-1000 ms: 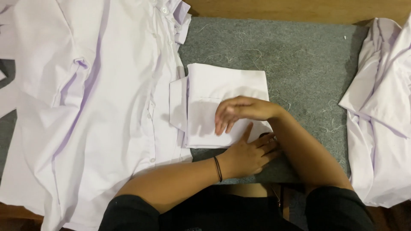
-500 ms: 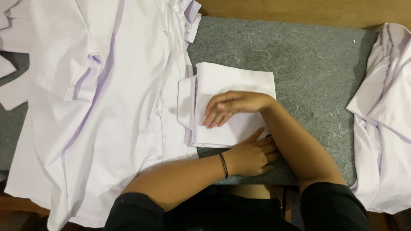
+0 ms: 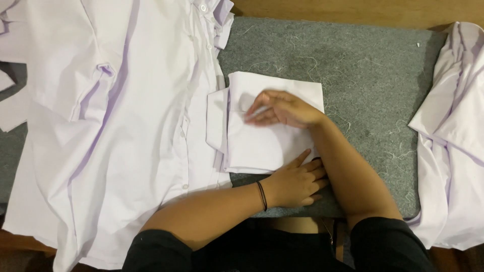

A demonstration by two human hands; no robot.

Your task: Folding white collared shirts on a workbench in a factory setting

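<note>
Since the earlier frame, the right hand (image 3: 285,108) has slid leftward across the folded white cotton garment (image 3: 267,136), from near its right half toward its upper middle, and its fingertips now blur with motion; the left hand (image 3: 297,181) has kept its place at the garment's lower right corner. Both hands are open and flat, gripping nothing. The right hand lies palm down on the folded garment with fingers together pointing left. The left hand rests with fingers spread, its index finger reaching onto the garment's lower edge and the rest of the hand on the grey felt pad (image 3: 368,80) that covers the bench. A thin black band (image 3: 261,195) circles the left wrist, and the two forearms cross just below the garment.

The folded garment is a neat rectangle lying near the middle of the felt pad, its left edge touching a large white button-front shirt (image 3: 111,126) spread open over the pad's left side, collar toward the far edge. Loose pale threads speckle the bare felt to the right of the garment. Another crumpled white shirt (image 3: 454,136) lies at the pad's right edge, well apart from the hands. A strip of brown wooden bench (image 3: 353,7) shows beyond the pad.
</note>
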